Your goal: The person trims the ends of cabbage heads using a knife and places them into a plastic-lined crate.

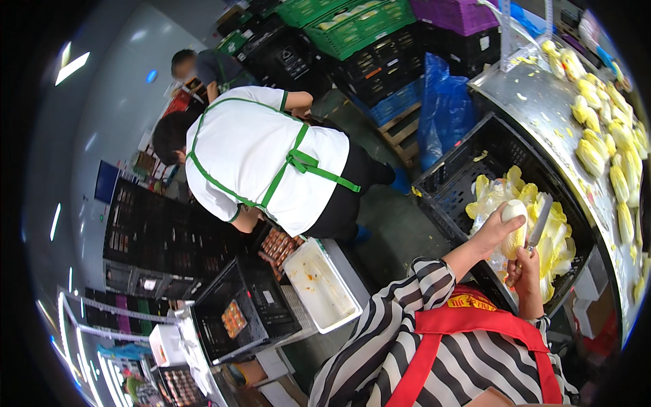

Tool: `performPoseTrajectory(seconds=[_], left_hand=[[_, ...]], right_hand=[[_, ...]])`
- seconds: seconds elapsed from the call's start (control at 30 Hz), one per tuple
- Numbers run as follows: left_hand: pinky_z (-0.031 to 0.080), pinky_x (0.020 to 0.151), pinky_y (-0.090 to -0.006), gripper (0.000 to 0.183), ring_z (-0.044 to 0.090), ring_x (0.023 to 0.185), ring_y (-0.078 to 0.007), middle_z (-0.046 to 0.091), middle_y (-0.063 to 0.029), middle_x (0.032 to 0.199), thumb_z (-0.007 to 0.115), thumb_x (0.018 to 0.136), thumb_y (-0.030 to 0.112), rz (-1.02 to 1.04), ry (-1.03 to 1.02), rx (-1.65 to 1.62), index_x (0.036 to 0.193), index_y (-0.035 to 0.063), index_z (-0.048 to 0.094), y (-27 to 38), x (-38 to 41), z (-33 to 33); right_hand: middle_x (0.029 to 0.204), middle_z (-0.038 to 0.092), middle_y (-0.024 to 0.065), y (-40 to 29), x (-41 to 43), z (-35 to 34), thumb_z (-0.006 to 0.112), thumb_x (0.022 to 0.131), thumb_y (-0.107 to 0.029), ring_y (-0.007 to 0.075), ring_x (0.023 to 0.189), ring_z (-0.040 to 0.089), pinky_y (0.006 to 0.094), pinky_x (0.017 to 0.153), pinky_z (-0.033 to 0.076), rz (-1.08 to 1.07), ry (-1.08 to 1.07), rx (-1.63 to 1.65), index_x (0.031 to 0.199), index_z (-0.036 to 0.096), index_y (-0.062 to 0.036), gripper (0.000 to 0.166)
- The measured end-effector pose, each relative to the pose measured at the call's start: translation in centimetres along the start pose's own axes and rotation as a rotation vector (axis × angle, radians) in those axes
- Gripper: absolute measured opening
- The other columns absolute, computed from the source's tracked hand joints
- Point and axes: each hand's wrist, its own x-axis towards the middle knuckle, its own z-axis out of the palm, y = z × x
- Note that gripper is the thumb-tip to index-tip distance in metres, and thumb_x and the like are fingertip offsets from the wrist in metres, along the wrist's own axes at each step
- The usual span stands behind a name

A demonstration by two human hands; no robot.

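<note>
My left hand [496,229] is closed around a small napa cabbage [516,236], its white cut base facing up. Close beside it, my right hand [524,269] grips a knife [540,221], whose blade points up and away, along the cabbage's right side. Whether the blade touches the cabbage I cannot tell. Both hands are over a black plastic crate [440,211], which holds loose yellow cabbage leaves [557,249] and clear plastic film [485,203]. On the steel table [539,109] at right lie several more napa cabbages [590,155] and leaf scraps.
A blue plastic bag [442,112] hangs beyond the crate, near stacked green crates [361,30] and a wooden pallet [402,132]. A co-worker in a white shirt [254,147] bends at left, near a white tub [323,287] and a black crate [244,310]. Another person [218,68] is farther back.
</note>
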Motion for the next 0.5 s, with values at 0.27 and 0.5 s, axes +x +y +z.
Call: performPoseTrajectory(seconds=[0.27, 0.5], left_hand=[[0.038, 0.098, -0.0325, 0.059, 0.043, 0.123, -0.0174, 0.048, -0.0113, 0.128, 0.045, 0.095, 0.041, -0.018, 0.03, 0.105, 0.141, 0.0073, 0.027, 2.6, -0.6, -2.7], [0.043, 0.093, -0.031, 0.034, 0.057, 0.106, -0.0183, 0.059, -0.0117, 0.114, 0.04, 0.096, 0.02, 0.04, 0.141, 0.045, 0.128, 0.007, 0.04, 4.8, -1.8, -9.2]], right_hand=[[0.067, 0.051, 0.0, -0.2, 2.2, 0.3, 0.062, 0.085, -0.035, 0.0057, 0.043, 0.039, 0.0192, 0.037, 0.03, 0.029, -0.081, 0.151, 0.102, 0.049, -0.0064, 0.035], [0.069, 0.052, 0.0013, 1.5, 5.1, 3.6, 0.06, 0.087, -0.035, 0.0056, 0.042, 0.038, 0.0197, 0.035, 0.029, 0.029, -0.044, 0.114, 0.1, 0.049, -0.0068, 0.033]])
